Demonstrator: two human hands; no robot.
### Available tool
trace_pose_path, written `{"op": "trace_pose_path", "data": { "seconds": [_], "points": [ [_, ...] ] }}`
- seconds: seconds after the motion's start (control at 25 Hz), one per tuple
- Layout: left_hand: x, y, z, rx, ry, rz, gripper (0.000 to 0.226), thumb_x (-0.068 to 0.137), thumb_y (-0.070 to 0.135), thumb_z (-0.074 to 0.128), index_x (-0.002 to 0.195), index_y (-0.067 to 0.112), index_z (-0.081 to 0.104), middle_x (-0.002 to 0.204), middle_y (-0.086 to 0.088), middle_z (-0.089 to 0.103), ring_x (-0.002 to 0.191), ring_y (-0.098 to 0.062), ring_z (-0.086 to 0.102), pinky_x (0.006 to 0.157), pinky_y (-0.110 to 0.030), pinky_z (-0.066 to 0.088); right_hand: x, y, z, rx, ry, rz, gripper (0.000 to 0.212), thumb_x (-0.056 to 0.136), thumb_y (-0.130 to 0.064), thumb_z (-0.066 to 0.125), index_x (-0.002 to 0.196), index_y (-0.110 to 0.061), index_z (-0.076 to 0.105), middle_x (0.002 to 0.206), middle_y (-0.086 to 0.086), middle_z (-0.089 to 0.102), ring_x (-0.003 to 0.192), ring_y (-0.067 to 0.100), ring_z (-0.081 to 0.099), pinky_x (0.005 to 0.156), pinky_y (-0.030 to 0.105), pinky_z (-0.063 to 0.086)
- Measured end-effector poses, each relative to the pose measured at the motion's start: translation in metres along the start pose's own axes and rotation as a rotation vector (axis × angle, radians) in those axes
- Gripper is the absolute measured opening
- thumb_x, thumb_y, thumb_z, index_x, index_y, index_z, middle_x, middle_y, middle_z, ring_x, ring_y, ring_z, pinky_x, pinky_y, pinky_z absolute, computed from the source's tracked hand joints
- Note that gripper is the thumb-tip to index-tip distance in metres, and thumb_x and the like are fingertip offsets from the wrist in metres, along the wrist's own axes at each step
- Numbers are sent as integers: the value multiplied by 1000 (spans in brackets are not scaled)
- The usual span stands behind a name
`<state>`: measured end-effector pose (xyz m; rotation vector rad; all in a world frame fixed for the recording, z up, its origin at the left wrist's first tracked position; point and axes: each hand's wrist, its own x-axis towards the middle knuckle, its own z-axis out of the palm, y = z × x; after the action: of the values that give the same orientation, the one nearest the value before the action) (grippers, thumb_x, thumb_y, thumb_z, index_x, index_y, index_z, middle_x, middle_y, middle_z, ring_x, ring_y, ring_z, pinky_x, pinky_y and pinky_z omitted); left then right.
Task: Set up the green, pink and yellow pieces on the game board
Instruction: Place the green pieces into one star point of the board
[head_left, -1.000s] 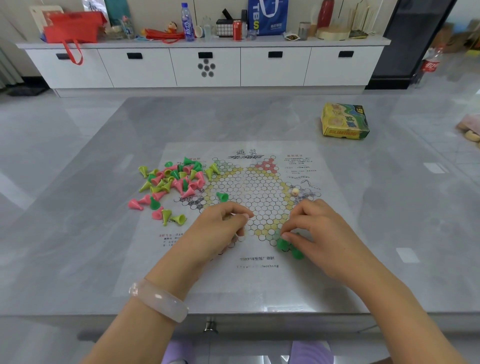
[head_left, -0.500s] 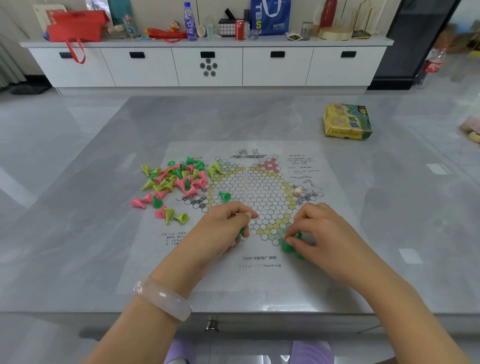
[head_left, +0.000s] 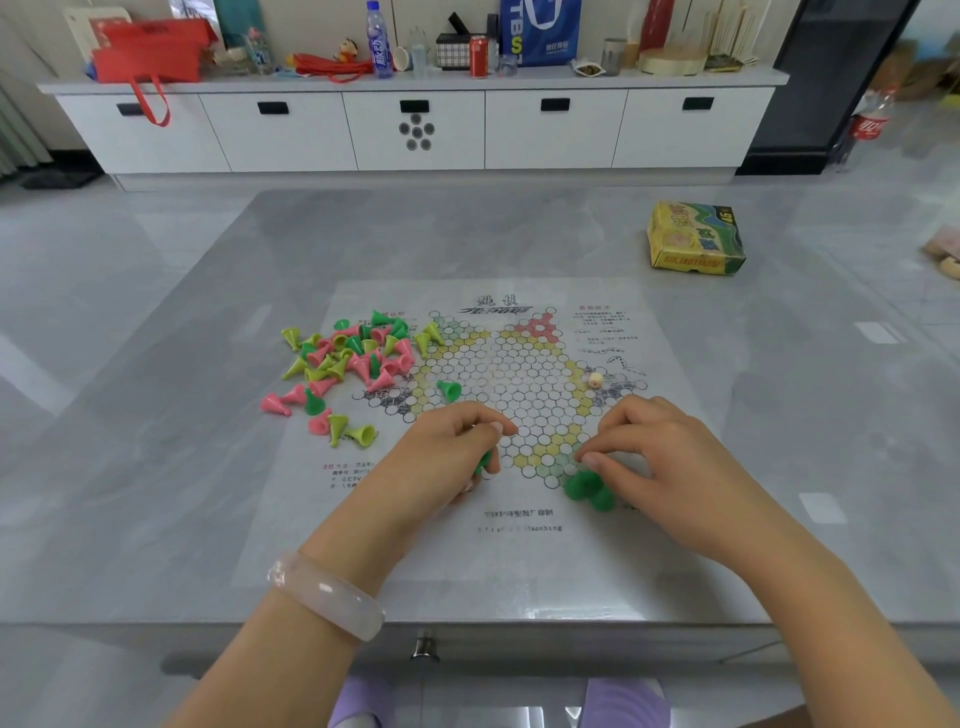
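A person seated at a grey marble-look worktop (head_left: 208, 467) sets out small plastic cone pieces on a translucent printed paper game board (head_left: 519, 551) laid flat at centre frame. The left hand (head_left: 441, 462), a pale stone bangle (head_left: 327, 592) on its wrist, is curled with a green cone piece (head_left: 484, 461) held in its grip. The right hand (head_left: 670, 467), lower right of centre, has its fingers bent down over a cluster of green cones (head_left: 584, 488) at the board's near green corner; whether that grip pinches a piece cannot be told. The mixed heap of green, pink and yellow cones (head_left: 353, 353) lies at the board's left edge, one stray green cone (head_left: 449, 389) tipped on the hexagon grid. A yellow-green cardboard box (head_left: 696, 239) sits at upper right. Placing well likely means standing each cone upright, base down, squarely on one printed circle, without nudging neighbours or shifting the thin sheet.
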<state>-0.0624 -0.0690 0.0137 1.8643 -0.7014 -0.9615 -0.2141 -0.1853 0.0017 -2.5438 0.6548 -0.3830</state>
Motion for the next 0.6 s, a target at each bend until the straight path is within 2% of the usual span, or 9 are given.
{"op": "trace_pose_path", "data": {
  "seconds": [0.6],
  "points": [
    [1, -1, 3, 25, -9, 4, 25, 93, 18, 40, 90, 23, 64, 61, 5, 53, 47, -6, 37, 37, -9, 29, 1, -2, 5, -4, -55, 44, 14, 84, -29, 60, 89, -22, 71, 80, -23, 44, 90, 5, 41, 70, 8, 30]
  ]
}}
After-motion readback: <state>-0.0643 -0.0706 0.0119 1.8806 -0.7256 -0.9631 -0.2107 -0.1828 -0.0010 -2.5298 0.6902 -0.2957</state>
